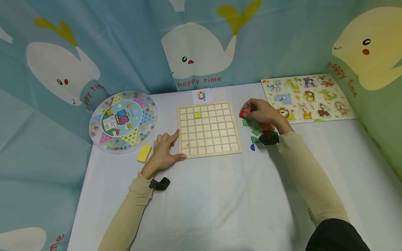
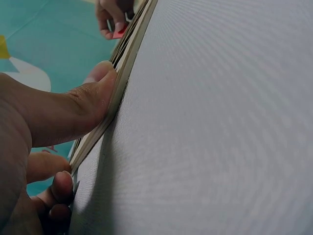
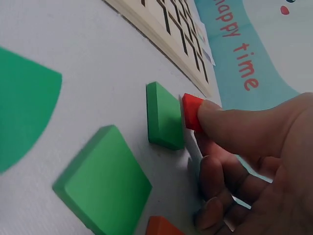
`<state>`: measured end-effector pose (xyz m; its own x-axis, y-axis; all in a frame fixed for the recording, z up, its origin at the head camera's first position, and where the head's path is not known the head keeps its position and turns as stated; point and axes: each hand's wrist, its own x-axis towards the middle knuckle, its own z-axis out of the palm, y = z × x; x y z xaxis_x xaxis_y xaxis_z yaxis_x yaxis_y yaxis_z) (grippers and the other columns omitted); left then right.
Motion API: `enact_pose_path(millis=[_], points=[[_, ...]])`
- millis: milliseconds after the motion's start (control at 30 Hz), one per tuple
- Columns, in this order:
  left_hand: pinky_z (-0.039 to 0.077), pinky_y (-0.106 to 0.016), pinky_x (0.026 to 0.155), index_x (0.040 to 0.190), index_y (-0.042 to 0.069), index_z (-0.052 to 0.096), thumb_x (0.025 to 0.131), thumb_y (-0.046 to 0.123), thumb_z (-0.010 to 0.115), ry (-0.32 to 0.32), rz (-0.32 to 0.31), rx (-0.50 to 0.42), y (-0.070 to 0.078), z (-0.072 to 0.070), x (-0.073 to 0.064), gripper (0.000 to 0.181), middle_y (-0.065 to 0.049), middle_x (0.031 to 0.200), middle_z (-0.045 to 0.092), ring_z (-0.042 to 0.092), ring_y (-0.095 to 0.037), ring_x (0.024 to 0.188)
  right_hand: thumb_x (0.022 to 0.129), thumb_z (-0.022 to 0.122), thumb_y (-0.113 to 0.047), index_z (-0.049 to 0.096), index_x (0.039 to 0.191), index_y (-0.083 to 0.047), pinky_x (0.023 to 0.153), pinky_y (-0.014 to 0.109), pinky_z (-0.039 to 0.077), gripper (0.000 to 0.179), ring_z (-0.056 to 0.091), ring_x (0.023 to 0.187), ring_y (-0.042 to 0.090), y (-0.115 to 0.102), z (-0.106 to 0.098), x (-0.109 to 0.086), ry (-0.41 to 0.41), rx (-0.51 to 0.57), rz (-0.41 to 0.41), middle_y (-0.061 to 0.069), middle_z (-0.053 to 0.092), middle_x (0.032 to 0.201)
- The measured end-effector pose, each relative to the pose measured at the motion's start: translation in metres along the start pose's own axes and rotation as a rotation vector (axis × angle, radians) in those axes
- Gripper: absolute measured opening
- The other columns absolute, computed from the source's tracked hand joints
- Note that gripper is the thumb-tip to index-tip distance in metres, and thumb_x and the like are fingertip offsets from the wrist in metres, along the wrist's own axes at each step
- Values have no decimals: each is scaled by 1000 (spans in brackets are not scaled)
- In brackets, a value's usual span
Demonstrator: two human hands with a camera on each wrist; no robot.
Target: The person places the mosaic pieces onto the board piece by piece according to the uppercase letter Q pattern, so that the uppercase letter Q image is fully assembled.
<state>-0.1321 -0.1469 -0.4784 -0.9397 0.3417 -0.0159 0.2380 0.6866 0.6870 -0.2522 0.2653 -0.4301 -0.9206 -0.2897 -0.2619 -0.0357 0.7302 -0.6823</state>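
My right hand [image 1: 259, 111] pinches a red block [image 3: 192, 111] between thumb and fingers, just right of the wooden grid board [image 1: 208, 129]. A green block [image 3: 164, 116] stands right beside the red one on the white table. My left hand [image 1: 164, 151] touches the board near its front left corner. Its thumb [image 2: 80, 110] lies along the board's front edge and its index finger reaches the left side, the two spread apart. One yellow square [image 1: 197, 115] sits in a cell in the board's upper rows.
Several green, red, orange and blue pieces [image 1: 254, 139] lie below my right hand, some hidden by the wrist. A pattern card [image 1: 202, 96] lies behind the board. A yellow block [image 1: 144, 153] and round game box [image 1: 123, 122] are left; an animal puzzle [image 1: 307, 98] is back right.
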Motion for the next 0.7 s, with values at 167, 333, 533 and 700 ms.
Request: enact_pose_path(millis=[167,333,533,700], points=[[20,-40,84,165,6,37,82,28,94,13,7,3,0,1,1,103,-6,94,43,28,-23,92,101,59,-8,62,135,-9,78,38,41,34,51,89,29,-1,1,1,15,85,-1,14,61,98],[20,-40,84,165,6,36,82,30,93,-6,14,-13,1,3,1,104,-7,94,44,29,-24,92,105,56,-8,65,135,-13,79,38,41,32,51,91,30,-5,3,1,11,190,19,16,61,101],[20,-40,85,165,5,36,81,29,94,0,3,9,-1,2,-2,104,-7,94,43,29,-25,93,106,66,-20,67,133,-13,74,30,45,28,54,91,26,-10,14,11,48,192,-32,12,64,104],[20,-40,85,165,6,36,81,30,94,4,12,11,-1,1,-1,105,-7,94,43,29,-25,93,103,72,-20,68,132,-13,76,25,47,30,60,96,21,-16,23,18,78,201,-76,12,69,110]])
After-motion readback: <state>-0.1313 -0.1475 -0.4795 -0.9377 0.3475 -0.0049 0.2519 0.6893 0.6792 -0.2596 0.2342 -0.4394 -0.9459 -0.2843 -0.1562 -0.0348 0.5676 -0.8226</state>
